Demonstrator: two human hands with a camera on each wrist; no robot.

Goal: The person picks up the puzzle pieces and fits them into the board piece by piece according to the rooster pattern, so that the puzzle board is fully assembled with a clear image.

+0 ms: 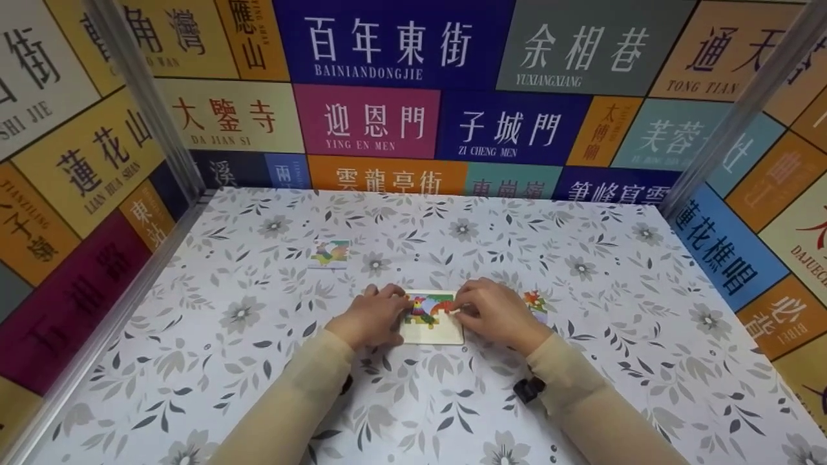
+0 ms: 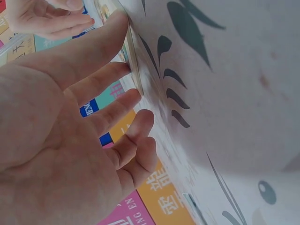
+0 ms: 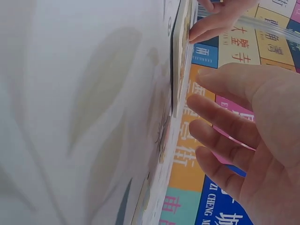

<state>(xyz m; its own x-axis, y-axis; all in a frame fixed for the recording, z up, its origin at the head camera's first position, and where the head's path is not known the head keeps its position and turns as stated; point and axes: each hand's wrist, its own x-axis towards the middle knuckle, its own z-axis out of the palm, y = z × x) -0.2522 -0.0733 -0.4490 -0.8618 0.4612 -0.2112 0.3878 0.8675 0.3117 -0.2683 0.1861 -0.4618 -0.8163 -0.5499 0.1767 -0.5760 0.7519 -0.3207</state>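
Note:
A small jigsaw puzzle board [image 1: 431,334] lies flat on the table in the head view, its upper part filled with a colourful rooster picture and its lower strip pale. My left hand [image 1: 373,316] rests at the board's left edge, thumb and fingers touching it. In the left wrist view that hand [image 2: 89,112] has its thumb extended along the board edge. Above the board's right side is my right hand [image 1: 494,313]. The right wrist view shows this hand [image 3: 253,126] with relaxed fingers and no piece visible between them. Its fingertips hide the board's upper right corner.
One group of puzzle pieces [image 1: 331,254] lies at the back left. Another colourful piece [image 1: 535,302] sits just right of the right hand, partly covered by it. The tabletop [image 1: 258,387] has a floral print, and walls with printed signs [image 1: 387,123] stand behind and beside it.

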